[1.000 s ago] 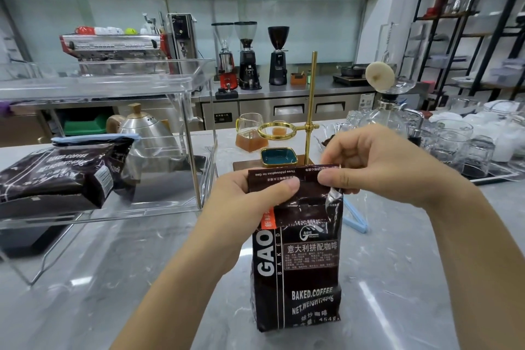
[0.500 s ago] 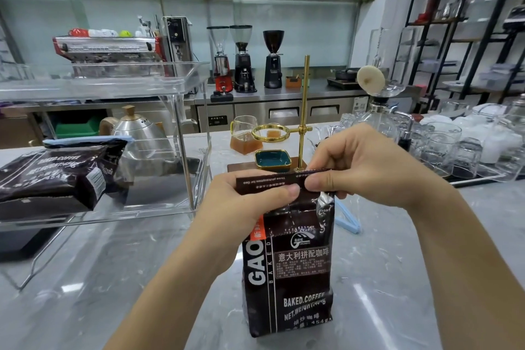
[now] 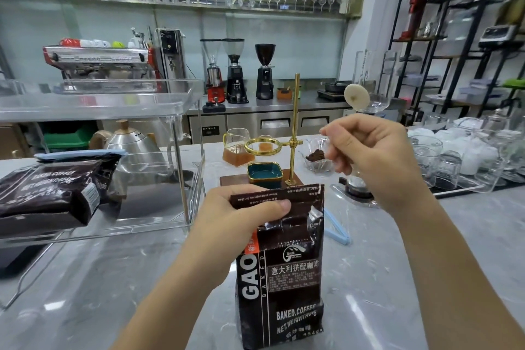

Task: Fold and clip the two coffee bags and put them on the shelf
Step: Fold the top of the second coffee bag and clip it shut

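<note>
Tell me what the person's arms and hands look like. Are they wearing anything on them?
Nothing is worn that the picture shows. The left hand and the right hand are bare: no gloves, rings, watch or bracelets. Both forearms are bare too, with no sleeve visible down to the bottom edge of the picture. The fingernails are short and unpainted.

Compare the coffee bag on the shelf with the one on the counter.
The shelf bag lies on its side inside the clear shelf; the counter bag stands upright on the marble. The shelf bag has a blue clip across its top; the counter bag has none, its blue clip lying beside it. No hand touches the shelf bag; the left hand pinches the counter bag's folded top. Both are dark bags printed BAKED COFFEE.
</note>
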